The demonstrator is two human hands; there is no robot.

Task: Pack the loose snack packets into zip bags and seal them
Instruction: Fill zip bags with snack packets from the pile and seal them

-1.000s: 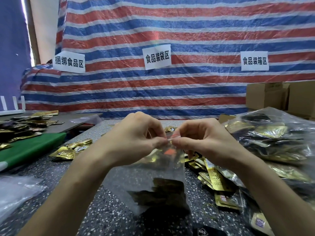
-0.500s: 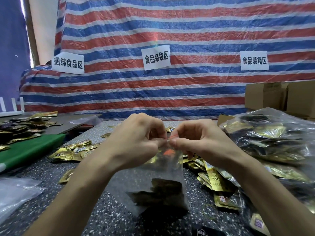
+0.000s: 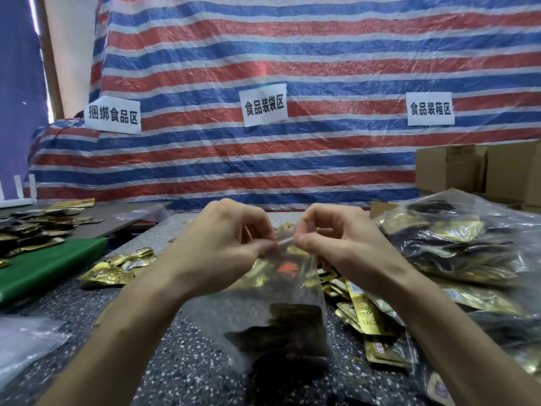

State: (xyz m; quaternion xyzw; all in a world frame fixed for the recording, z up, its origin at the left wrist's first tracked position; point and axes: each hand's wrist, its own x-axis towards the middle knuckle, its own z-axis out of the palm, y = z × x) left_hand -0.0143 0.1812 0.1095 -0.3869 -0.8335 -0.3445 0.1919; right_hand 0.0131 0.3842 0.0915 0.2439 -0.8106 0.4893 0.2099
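While the zip bag [image 3: 263, 303] is being held upright over the table [image 3: 164, 364] with its snack packets [image 3: 292, 323] sunk to the bottom, its seal strip [image 3: 285, 239], lying crosswise, is being pinched mid-length by the left hand [image 3: 225, 247] and right hand [image 3: 348, 244], equally near and almost meeting.

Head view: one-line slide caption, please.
Left hand and right hand pinch the top of a clear zip bag holding dark packets over a speckled table.

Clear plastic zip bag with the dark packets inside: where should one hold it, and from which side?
By its top zip strip, from above. The clear plastic zip bag is limp, dark packets sagging at its bottom; the left hand and right hand pinch that strip now.
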